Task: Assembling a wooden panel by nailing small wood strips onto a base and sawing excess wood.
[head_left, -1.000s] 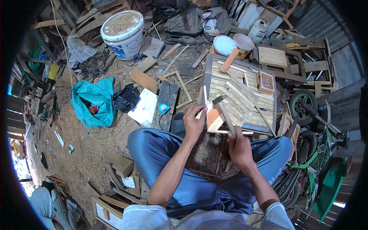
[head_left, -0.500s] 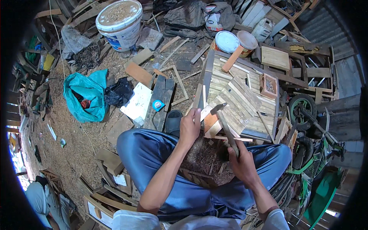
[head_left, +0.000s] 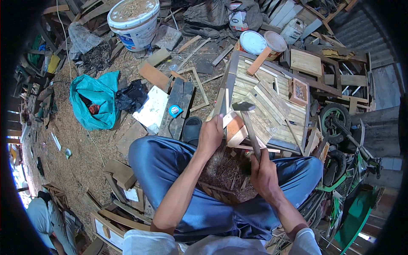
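My right hand [head_left: 264,176] is closed around the wooden handle of a hammer [head_left: 251,131]. The hammer's dark metal head [head_left: 243,106] hangs over a small wooden frame [head_left: 236,135] made of pale strips and a reddish-brown piece. At the frame's left corner, my left hand [head_left: 211,135] pinches the pale wood, thumb up. Whether a nail is there cannot be made out. Beyond the frame lies a slatted wooden panel [head_left: 265,106] with a dark border, with loose strips on top. A small wooden box [head_left: 298,92] of what look like nails sits on its right side.
To the left are a blue tape measure [head_left: 175,111] on a dark plank, a white sheet [head_left: 152,108] and a teal sack [head_left: 95,102]. White buckets [head_left: 134,32] stand farther back. A green motorbike [head_left: 340,170] is at right; another person [head_left: 51,221] is at lower left.
The hammer head has risen away from the frame's corner, and my right hand has shifted slightly up with it. My left hand keeps its hold on the wood.
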`<act>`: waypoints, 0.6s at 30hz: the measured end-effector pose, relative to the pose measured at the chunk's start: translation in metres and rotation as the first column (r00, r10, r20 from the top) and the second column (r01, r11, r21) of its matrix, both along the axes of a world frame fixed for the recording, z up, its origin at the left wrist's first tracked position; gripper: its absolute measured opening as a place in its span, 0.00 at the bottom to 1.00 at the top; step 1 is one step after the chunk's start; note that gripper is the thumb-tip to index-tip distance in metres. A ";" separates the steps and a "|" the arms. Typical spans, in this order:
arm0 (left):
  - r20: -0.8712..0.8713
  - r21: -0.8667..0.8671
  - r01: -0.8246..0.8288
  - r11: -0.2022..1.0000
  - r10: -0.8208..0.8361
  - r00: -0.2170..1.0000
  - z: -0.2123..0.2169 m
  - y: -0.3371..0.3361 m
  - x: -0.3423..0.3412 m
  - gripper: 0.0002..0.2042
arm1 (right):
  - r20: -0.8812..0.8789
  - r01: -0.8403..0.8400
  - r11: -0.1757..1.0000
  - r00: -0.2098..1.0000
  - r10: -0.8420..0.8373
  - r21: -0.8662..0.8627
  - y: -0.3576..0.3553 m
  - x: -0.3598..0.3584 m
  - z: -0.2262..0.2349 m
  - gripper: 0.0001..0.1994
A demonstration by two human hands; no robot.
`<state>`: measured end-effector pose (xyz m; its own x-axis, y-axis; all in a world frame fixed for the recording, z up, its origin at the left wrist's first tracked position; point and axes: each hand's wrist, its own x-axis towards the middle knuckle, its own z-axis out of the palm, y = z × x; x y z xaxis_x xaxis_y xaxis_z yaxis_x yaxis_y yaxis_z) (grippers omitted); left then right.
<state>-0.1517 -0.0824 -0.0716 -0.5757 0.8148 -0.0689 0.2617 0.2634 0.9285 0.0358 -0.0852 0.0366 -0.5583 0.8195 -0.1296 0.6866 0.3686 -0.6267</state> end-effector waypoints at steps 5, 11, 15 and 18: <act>-0.002 0.003 0.017 1.000 -0.017 1.000 0.001 0.000 -0.001 0.21 | 0.142 -0.026 0.998 0.989 0.033 -0.051 0.009 0.005 -0.010 0.09; -0.009 0.066 0.010 0.998 -0.009 1.000 0.003 0.000 0.002 0.20 | -0.022 -0.002 0.995 1.000 0.004 0.096 -0.002 0.003 -0.007 0.09; -0.018 0.074 0.001 0.997 0.000 1.000 -0.003 0.001 0.001 0.19 | 0.117 0.009 0.999 0.993 -0.004 -0.042 0.006 0.001 -0.007 0.08; -0.056 0.112 -0.004 0.994 0.010 0.998 -0.006 0.000 -0.001 0.18 | 0.060 0.070 0.994 0.996 -0.066 -0.078 0.000 -0.008 0.015 0.08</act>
<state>-0.1523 -0.0827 -0.0773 -0.5820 0.8113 0.0550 0.3127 0.1608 0.9361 0.0283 -0.0856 0.0520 -0.4914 0.8409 -0.2270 0.7442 0.2700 -0.6110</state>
